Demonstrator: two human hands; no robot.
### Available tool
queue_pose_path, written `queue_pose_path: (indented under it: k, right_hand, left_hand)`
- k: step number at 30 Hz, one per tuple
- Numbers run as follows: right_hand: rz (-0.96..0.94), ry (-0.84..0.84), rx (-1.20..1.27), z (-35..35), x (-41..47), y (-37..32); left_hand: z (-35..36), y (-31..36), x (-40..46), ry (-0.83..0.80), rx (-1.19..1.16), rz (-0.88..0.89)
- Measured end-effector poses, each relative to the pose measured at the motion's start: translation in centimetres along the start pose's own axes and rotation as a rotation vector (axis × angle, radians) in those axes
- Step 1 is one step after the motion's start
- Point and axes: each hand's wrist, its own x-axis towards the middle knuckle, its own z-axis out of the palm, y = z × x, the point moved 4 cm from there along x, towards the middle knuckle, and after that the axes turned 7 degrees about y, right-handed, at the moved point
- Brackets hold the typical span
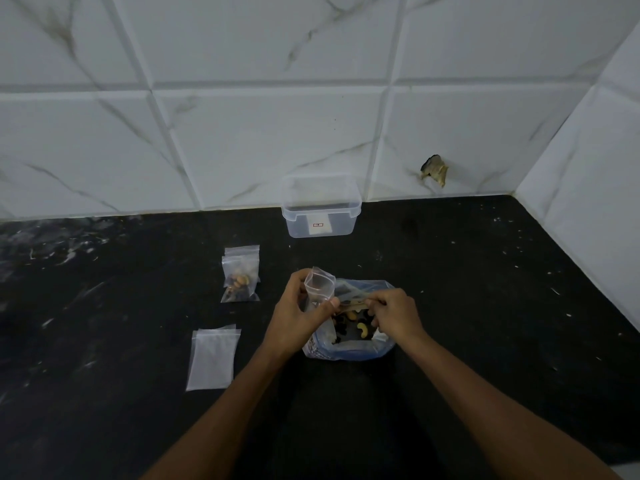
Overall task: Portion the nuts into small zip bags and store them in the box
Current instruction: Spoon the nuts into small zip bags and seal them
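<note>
Small zip bag between left-hand fingers.

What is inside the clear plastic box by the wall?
Through the box wall only a white label shows; no filled bags are visible inside. Its floor is not clearly seen.

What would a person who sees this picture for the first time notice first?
First, the two hands at the centre: the left hand holds a small zip bag open above the big nut bag, where the right hand works at the rim. To their left lie filled bags and, nearer, empty bags on the black counter. The clear box stands behind, against the wall.
</note>
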Motion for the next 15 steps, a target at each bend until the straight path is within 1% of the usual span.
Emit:
queue_pose_path:
  k: [6,11,15]
  right_hand:
    - [0.098,-0.045,0.018,-1.9,-0.3,0.4]
    - [0.235,-0.086,0.190,-4.9,-1.2,0.9]
    - [0.213,-0.075,0.310,-8.0,-1.8,-1.5]
  left_hand:
    - [-0.7,0.0,0.0,0.018,0.006,0.003]
    - [-1.0,0.5,0.0,0.047,0.012,0.025]
    - [-0.8,1.3,0.4,0.057,0.028,0.066]
